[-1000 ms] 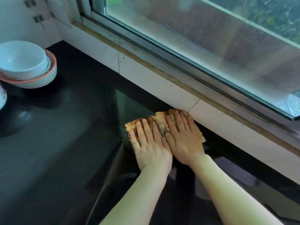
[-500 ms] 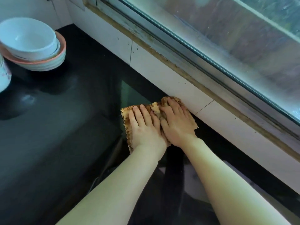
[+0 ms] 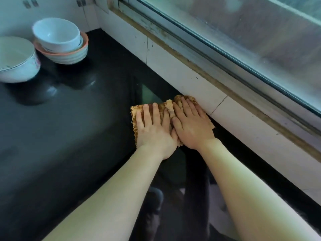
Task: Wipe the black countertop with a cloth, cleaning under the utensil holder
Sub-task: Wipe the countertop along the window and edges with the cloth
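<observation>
far left, a big white bowl (image 3: pixel 16 60) sits on the glossy black countertop (image 3: pixel 60 127), and just beside it a stack of round bowls (image 3: pixel 60 42) with a pinkish rim. moving along, the left hand (image 3: pixel 153 131) lies flat, fingers spread, pressing a nubby tan cloth (image 3: pixel 137 110). right hand (image 3: pixel 192 126) too, flat and open, gripping nothing, the cloth's far edge touching the white tiled wall (image 3: pixel 191 75). cloudy window (image 3: pixel 251 32) on the right.
</observation>
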{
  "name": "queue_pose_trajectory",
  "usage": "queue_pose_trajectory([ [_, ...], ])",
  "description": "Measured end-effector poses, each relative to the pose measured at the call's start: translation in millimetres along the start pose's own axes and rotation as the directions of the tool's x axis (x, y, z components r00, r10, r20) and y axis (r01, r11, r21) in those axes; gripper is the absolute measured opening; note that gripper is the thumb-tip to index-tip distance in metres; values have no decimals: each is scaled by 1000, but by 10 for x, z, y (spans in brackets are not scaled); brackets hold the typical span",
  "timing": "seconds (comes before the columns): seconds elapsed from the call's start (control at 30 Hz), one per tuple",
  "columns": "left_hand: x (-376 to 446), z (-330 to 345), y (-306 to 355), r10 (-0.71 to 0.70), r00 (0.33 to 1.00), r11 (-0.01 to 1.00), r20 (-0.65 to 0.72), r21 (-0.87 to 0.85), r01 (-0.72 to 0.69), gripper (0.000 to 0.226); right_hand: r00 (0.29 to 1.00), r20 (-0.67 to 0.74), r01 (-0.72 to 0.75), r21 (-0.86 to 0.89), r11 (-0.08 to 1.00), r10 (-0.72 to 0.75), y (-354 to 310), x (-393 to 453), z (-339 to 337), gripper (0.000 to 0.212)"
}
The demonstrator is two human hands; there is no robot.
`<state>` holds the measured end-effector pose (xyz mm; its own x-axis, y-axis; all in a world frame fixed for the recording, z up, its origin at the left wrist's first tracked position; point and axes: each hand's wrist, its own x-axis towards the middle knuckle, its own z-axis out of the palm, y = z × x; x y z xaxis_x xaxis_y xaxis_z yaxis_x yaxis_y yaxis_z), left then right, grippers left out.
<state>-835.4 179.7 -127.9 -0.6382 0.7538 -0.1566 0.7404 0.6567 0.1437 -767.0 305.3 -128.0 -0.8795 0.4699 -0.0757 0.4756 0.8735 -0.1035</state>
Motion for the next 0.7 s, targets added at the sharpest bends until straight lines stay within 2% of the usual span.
queue_pose_trajectory([
  [0.23, -358, 126, 400, -68, 998, 998, -7, -9, 68, 74, 999, -15, 29, 15, 999, -29, 254, -435, 39, 59],
  [0.5, -1060, 356, 1340, -29, 1000, 1000, 1, -9, 29, 75, 1000, 29, 5, 11, 1000, -5, 913, -1485, 18, 59],
  [0.7, -1626, 532, 2082, 15, 1000, 1000, 5, -16, -15, 75, 997, 47, -67, 37, 997, 65, 1407, -2369, -15, 59],
])
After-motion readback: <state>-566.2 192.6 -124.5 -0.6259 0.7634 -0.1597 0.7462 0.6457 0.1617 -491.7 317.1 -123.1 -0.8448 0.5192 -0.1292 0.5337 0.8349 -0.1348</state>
